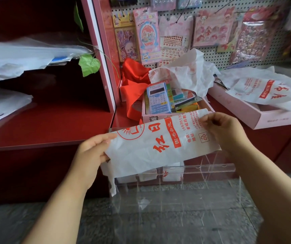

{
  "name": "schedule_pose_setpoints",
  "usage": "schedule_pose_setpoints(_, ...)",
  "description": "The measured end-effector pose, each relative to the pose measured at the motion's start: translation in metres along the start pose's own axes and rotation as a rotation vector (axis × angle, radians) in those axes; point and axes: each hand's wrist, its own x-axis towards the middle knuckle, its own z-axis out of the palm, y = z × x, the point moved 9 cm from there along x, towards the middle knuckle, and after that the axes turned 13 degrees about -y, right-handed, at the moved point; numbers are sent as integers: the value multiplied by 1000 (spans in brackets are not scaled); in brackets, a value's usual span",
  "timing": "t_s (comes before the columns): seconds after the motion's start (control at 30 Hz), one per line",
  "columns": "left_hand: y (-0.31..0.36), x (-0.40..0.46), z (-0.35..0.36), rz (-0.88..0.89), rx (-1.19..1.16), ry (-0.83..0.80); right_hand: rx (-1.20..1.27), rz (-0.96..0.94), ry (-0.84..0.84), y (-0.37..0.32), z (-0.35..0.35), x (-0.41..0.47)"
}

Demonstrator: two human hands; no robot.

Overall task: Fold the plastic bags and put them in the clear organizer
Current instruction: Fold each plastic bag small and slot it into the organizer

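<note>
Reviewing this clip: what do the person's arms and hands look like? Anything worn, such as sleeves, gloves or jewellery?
Both forearms are bare as far as the frame shows, with no sleeve edge in view. The left hand and right hand wear no gloves. No ring, watch or bracelet shows on either wrist or on the visible fingers. Nails look short and unpainted, though blur makes that uncertain.
</note>
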Motion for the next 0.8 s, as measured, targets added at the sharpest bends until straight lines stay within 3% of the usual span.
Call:
schedule_pose_setpoints(0.27,-2,-2,15,-16,28,-187,319,148,-202,27,12,5)
schedule_pose_setpoints(0.37,-4,-3,9,-28,107,-115,412,145,-232,27,15,5)
schedule_pose_setpoints(0.53,-8,-4,9,-106,13,-129,403,137,-245,29,18,5)
schedule_pose_setpoints(0.8,-6,-4,-2,-87,122,-94,303,125,-268,27,20,5)
